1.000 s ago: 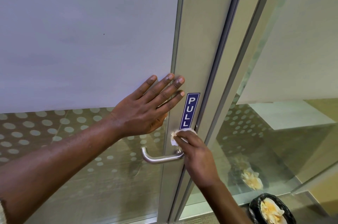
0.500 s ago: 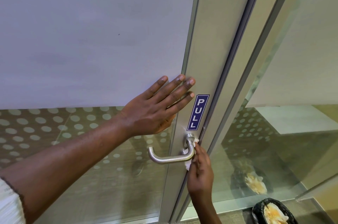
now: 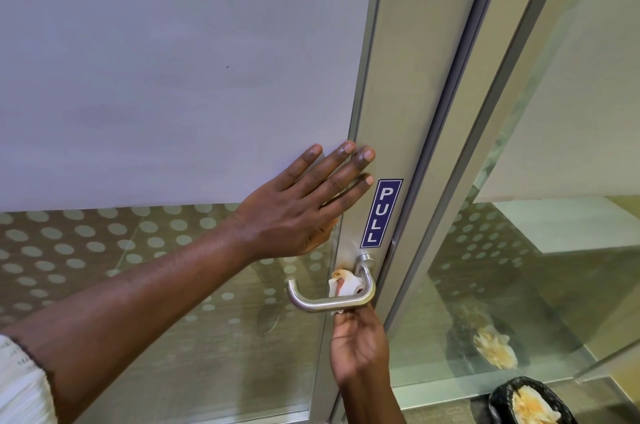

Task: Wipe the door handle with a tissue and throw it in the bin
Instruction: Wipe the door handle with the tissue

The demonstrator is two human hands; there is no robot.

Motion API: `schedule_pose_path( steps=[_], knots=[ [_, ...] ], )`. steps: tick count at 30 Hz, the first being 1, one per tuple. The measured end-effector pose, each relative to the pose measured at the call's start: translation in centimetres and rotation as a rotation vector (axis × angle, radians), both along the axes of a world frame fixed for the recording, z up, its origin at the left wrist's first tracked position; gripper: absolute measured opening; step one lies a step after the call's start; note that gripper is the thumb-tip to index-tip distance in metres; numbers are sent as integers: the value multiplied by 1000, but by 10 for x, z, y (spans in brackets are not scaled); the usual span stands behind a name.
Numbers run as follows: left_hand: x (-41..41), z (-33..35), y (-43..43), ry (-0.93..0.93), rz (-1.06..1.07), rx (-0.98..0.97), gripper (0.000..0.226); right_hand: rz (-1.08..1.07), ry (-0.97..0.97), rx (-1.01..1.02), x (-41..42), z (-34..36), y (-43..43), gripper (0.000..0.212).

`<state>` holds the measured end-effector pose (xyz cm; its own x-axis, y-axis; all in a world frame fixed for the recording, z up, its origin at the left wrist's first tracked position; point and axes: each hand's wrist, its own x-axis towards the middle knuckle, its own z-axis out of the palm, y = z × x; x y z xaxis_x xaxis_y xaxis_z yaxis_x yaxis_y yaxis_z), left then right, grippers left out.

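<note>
A brushed-metal lever door handle point(image 3: 325, 301) sticks out of the door's metal frame, below a blue PULL sticker point(image 3: 381, 213). My right hand point(image 3: 358, 347) comes up from under the handle and holds a crumpled white tissue point(image 3: 344, 284) pressed behind the lever near its bend. My left hand point(image 3: 304, 208) lies flat on the door with fingers spread, just above the handle. A bin point(image 3: 498, 403) lined with a black bag stands on the floor at the lower right, with crumpled tissues in it.
The door has frosted glass point(image 3: 173, 77) above and a dotted clear band point(image 3: 104, 250) below. A fixed glass panel point(image 3: 519, 267) to the right reflects the bin. The door frame point(image 3: 415, 94) runs diagonally between them.
My right hand has dropped from above the handle to beneath it, and the tissue now sits behind the lever's inner side. My left hand stays flat on the door.
</note>
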<state>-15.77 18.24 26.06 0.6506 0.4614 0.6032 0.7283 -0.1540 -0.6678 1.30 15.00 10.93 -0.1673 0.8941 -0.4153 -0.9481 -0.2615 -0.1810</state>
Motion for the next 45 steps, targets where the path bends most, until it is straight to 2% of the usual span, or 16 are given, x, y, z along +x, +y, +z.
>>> schedule_pose_path(
  steps=[1, 3, 5, 6, 9, 15, 17, 20, 22, 23, 26, 28, 34, 38, 42, 45],
  knots=[
    [-1, 0, 0, -1, -1, 2, 75, 19, 35, 20, 0, 3, -1, 50],
    [0, -1, 0, -5, -6, 5, 76, 41, 108, 60, -1, 4, 0, 77],
    [0, 0, 0, -2, -8, 1, 76, 55, 115, 49, -1, 2, 3, 88],
    [0, 0, 0, 0, -9, 1, 76, 65, 99, 43, 0, 0, 4, 84],
    [0, 0, 0, 3, -8, 7, 75, 87, 0, -1, 6, 0, 4, 39],
    [-1, 0, 1, 2, -12, -2, 74, 96, -264, -37, 39, -6, 9, 25],
    [-1, 0, 1, 5, -11, -6, 73, 109, -265, -74, 47, -5, 12, 27],
    [-1, 0, 1, 0, -14, -4, 72, 129, -192, -8, 46, 9, 16, 66],
    [0, 0, 1, -4, -17, -7, 72, 130, -205, 16, 41, 16, 18, 73],
    [0, 0, 0, -2, -16, -9, 71, 118, -217, 7, 39, 14, 20, 71],
    [-1, 0, 1, 0, -16, -12, 70, 71, -220, -29, 35, 13, 23, 41],
    [-1, 0, 1, 3, -16, -8, 70, 90, -206, -26, 34, 20, 19, 30],
    [1, 1, -1, -14, -30, -2, 70, 80, -200, 5, 31, 24, 7, 45],
    [1, 2, -1, -5, -24, -1, 70, 92, -281, -20, 30, 18, -12, 26],
    [0, 1, -1, -7, -19, -7, 70, 206, -216, -28, 8, 14, -41, 26],
    [1, 1, 0, -7, -22, -5, 69, 245, -195, -48, -15, 11, -48, 37]
  ],
)
